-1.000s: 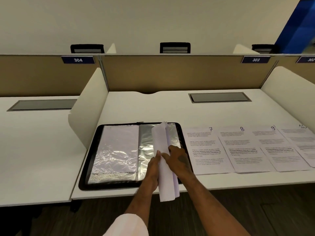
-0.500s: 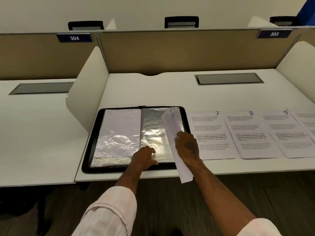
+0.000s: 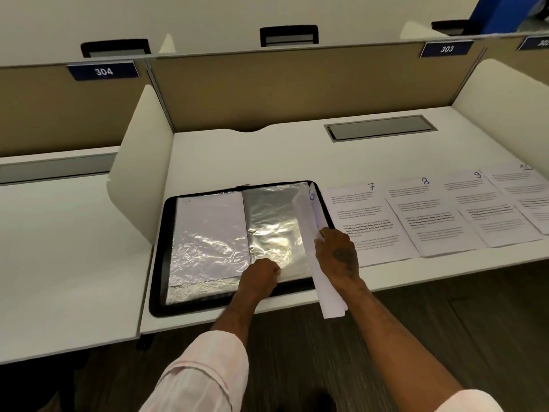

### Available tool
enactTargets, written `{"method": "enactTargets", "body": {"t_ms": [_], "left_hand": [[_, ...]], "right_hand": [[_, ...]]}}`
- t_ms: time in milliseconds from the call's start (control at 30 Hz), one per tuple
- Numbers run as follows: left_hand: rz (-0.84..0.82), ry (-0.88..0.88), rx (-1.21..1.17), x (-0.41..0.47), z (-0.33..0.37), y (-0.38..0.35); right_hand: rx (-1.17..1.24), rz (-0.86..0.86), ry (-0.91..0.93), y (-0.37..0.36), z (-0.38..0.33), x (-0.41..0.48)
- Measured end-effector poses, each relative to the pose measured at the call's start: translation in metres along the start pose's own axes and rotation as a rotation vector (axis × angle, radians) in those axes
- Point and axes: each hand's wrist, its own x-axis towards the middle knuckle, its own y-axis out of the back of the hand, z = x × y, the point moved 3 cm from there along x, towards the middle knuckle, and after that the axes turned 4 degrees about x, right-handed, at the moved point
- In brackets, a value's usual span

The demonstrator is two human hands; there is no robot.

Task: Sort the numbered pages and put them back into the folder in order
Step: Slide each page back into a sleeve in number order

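Pg 6 (image 3: 309,221), curled lengthwise, hangs over the right edge of the open folder (image 3: 160,248), gripped by the right hand (image 3: 338,254) alone; a sec ago both hands held it. Left hand (image 3: 260,276) has let go & dropped to the near edge of the right-side clear sleeve (image 3: 273,221), fingers curled there; can't tell if they've pinched the plastic. Prob opening the sleeve for pg 6. Pg 7 (image 3: 365,221), pg 8 (image 3: 427,215), pg 9 (image 3: 487,215) & pg 10 (image 3: 525,185) wait in a row on the desk (image 3: 237,156), to the right
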Motion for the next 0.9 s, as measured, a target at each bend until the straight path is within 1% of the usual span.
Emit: {"method": "enactTargets", "body": {"t_ms": [133,267,400,467,567,633,700,800,900], "left_hand": [[0.066,0.133,-0.204,0.005,-0.007,0.005],[0.042,0.228,-0.452,0.014,-0.015,0.005],[-0.022,0.227,-0.452,0.017,-0.019,0.0],[-0.042,0.189,-0.423,0.015,-0.017,0.0],[-0.058,0.119,-0.353,0.011,-0.013,-0.001],[-0.073,0.075,-0.274,0.011,-0.01,-0.003],[-0.074,0.062,-0.25,0.013,-0.009,-0.006],[-0.065,0.073,-0.25,0.016,-0.006,-0.009],[-0.051,0.14,-0.283,0.018,-0.002,-0.008]], "right_hand": [[0.02,0.017,-0.016,0.002,-0.003,-0.004],[-0.011,0.045,-0.024,0.005,0.001,-0.004],[-0.041,0.051,-0.036,0.007,0.009,-0.006],[-0.055,0.053,-0.031,0.008,0.01,-0.007],[0.019,0.02,-0.007,0.009,0.005,-0.012],[0.093,-0.01,0.037,0.008,-0.001,-0.018],[0.129,-0.016,0.113,0.005,-0.006,-0.028],[0.071,0.021,0.292,-0.004,-0.013,-0.052],[-0.005,0.025,0.466,-0.016,-0.013,-0.077]]}}
